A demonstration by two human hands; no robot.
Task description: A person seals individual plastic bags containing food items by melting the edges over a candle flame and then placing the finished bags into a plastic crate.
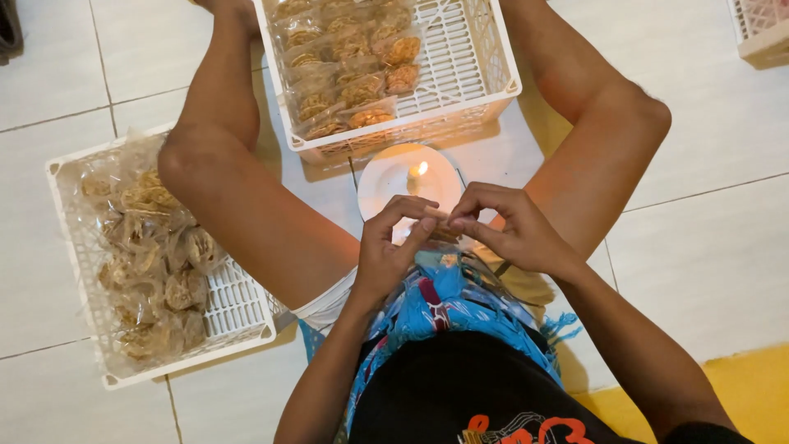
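Nearest the camera is the person's lap, a black shirt and a blue patterned cloth (444,308) across the seated legs, which spread out over the pale tiled floor (707,247).

Largest of the things is the white plastic basket (78,271) at the person's left knee, loosely heaped with clear bags of brown snacks. A second white basket (481,62) stands ahead between the legs, its left part filled with neat rows of packed snack bags (353,70), its right part bare mesh. Just in front of it sits a small white plate (386,185) carrying a short lit candle (417,174).

Both hands meet right behind the plate. The left hand (390,251) and the right hand (514,230) are each narrowed to a pinch, fingertips together on a small packet (438,224) of thin clear plastic; little of it shows between the fingers.

Judging by the flame so near, the step in hand looks like closing the bag's open edge. That seems to call for a steady, taut hold on the film and fingers kept clear of the flame.
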